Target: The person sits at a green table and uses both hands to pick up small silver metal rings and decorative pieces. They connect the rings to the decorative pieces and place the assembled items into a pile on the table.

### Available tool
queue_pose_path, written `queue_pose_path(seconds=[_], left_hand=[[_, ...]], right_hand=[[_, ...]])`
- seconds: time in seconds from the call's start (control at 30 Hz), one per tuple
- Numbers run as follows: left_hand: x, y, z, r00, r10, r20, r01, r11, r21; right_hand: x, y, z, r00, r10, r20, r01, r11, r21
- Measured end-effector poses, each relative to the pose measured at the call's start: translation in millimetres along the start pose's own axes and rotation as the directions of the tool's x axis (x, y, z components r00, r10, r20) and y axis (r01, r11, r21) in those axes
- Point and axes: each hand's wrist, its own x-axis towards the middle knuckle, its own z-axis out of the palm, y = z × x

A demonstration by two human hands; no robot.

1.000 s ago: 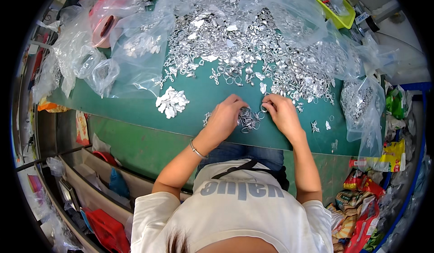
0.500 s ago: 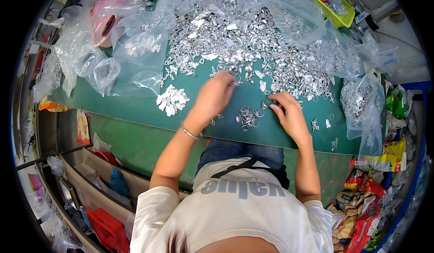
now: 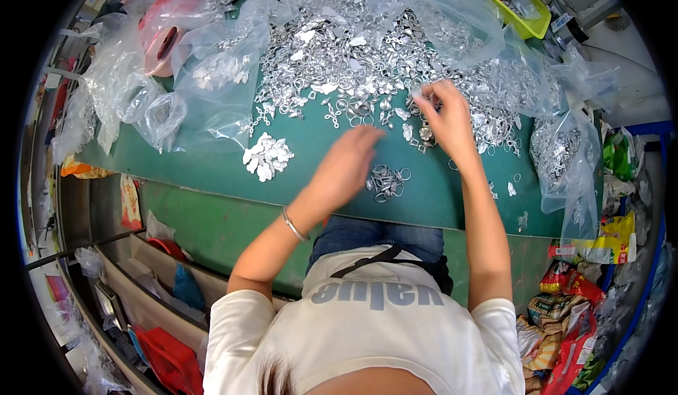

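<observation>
My right hand [image 3: 452, 119] reaches over the near edge of a big heap of small silver metal pieces [image 3: 332, 63]. Its thumb and forefinger come close together in a pinch; whatever is between them is too small to make out. My left hand [image 3: 346, 160], smeared by motion, hovers above the green table [image 3: 212, 176], just left of a small pile of silver rings [image 3: 387, 183]. Farther left lies a small pile of flat, pale silver pieces [image 3: 267, 156].
Clear plastic bags [image 3: 212, 105] lie around the heap, and one filled bag [image 3: 561, 155] sits at the table's right end. A yellow-green basket [image 3: 519, 6] stands at the far right, a pink container [image 3: 162, 49] at the far left. Below left are open drawers [image 3: 162, 282].
My right hand has moved forward from beside the ring pile to the heap's edge. My left hand has drawn back slightly toward me from the heap.
</observation>
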Motion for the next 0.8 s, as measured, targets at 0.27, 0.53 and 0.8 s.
queue_pose_path(seconds=[0.27,0.53,0.8], left_hand=[[-4.1,-3.4,-16.4,0.992,-0.120,0.047,0.114,0.987,0.113],[53.8,-49.8,20.1,0.954,0.238,0.183,-0.298,0.832,0.468],[64.4,-73.6,-3.1,0.974,0.226,0.009,-0.193,0.811,0.552]], right_hand=[[8.9,22.7,5.9,0.999,-0.040,0.010,0.041,0.988,-0.146],[-19.5,31.1,32.9,0.947,-0.247,0.208,0.316,0.835,-0.451],[-24.0,67.2,-20.7,0.957,-0.284,-0.053,0.185,0.746,-0.639]])
